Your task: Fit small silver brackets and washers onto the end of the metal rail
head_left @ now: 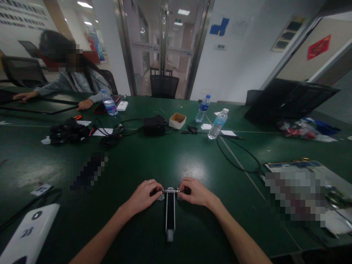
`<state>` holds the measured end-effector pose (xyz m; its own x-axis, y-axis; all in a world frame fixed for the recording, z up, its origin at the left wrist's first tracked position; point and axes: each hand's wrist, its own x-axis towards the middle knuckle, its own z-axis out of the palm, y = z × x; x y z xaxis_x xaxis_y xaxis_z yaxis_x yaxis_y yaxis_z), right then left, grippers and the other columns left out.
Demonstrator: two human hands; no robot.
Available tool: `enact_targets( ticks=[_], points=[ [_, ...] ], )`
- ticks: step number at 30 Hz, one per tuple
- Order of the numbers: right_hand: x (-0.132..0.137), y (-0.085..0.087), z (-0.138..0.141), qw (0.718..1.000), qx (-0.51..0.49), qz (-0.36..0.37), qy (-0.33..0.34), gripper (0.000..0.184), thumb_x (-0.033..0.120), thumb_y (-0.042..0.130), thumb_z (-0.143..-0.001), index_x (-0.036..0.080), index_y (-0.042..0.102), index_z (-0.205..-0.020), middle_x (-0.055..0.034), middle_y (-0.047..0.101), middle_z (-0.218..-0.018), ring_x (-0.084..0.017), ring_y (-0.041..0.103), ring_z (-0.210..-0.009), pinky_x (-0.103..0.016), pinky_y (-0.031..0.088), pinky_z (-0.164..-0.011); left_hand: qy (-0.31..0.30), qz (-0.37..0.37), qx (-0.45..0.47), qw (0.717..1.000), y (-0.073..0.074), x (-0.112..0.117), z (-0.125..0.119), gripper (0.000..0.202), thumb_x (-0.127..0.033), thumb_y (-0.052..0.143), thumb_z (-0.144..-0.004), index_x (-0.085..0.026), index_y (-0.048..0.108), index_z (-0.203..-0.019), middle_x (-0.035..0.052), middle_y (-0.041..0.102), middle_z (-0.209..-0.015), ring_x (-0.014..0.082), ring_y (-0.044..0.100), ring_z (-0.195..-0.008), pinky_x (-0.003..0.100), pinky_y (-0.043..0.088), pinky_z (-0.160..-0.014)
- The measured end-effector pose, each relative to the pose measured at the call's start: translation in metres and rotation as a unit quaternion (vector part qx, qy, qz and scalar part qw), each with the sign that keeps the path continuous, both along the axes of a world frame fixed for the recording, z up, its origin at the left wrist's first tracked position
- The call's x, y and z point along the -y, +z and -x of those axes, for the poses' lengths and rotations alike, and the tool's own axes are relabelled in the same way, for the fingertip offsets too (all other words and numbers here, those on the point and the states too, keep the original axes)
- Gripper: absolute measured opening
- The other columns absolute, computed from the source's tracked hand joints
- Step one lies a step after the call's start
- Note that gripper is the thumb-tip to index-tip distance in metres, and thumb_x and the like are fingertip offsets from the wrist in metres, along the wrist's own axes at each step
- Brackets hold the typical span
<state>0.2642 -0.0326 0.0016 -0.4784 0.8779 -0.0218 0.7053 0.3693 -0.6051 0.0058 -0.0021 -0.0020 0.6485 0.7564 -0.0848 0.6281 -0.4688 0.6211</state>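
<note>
A narrow metal frame [170, 214] with a dark middle and bright side rails lies on the green table in front of me, its long side pointing toward me. A short metal crossbar [171, 190] sits at its far end. My left hand [147, 195] pinches the crossbar's left end between thumb and fingers, and a ring shows on one finger. At the right end, my right hand [195, 191] pinches in the same way. Small silver flanges [161, 197] show just under the fingertips on both sides. The fingertips partly hide the bar's ends.
Beyond my hands stand a clear water bottle [218, 124], an open box [177, 121] and a black adapter [154, 125] with cables. A clipboard [330, 176] lies right, a white device [30, 234] left. Across the table, a person [79, 80] holds a black frame [41, 108].
</note>
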Motion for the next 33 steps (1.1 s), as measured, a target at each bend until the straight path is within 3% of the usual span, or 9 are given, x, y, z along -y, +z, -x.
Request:
enact_targets(
  ticks=[7,16,27,33],
  points=[
    [0.000,0.004,0.002,1.000,0.006,0.003,-0.005,0.005,0.020,0.064,-0.081,0.016,0.063,-0.078,-0.0008,0.056,-0.080,-0.012,0.051,-0.071,-0.022,0.037,-0.062,-0.007,-0.010,-0.003,1.000,-0.002,-0.001,0.000,0.018,-0.027,0.051,-0.091,-0.020,0.066,-0.098,0.0022,0.062,-0.091,0.0186,0.057,-0.083,0.030,0.045,-0.078],
    [0.000,-0.003,0.000,1.000,0.002,-0.008,0.000,0.006,0.022,0.064,-0.082,0.016,0.062,-0.079,-0.0006,0.057,-0.081,-0.013,0.051,-0.073,-0.022,0.037,-0.065,-0.005,-0.004,0.033,0.999,-0.009,-0.003,0.003,0.023,-0.025,0.043,-0.097,-0.021,0.065,-0.102,0.0035,0.059,-0.105,0.0187,0.057,-0.095,0.030,0.048,-0.085],
    [0.000,0.005,0.001,1.000,0.007,0.005,-0.001,0.007,0.021,0.063,-0.082,0.016,0.061,-0.078,-0.0011,0.056,-0.082,-0.013,0.051,-0.072,-0.023,0.037,-0.064,-0.017,0.001,0.029,0.999,-0.004,0.000,0.005,0.025,-0.028,0.038,-0.100,-0.022,0.060,-0.108,0.0037,0.061,-0.109,0.0203,0.056,-0.101,0.035,0.045,-0.092],
    [0.001,0.005,0.002,1.000,0.014,0.009,-0.003,0.008,0.022,0.063,-0.083,0.015,0.061,-0.078,-0.0011,0.056,-0.082,-0.012,0.050,-0.071,-0.023,0.036,-0.064,-0.027,-0.006,0.052,0.998,-0.005,-0.001,0.004,0.023,-0.025,0.041,-0.097,-0.021,0.062,-0.105,0.0042,0.062,-0.105,0.0192,0.057,-0.097,0.031,0.047,-0.088]
  ],
)
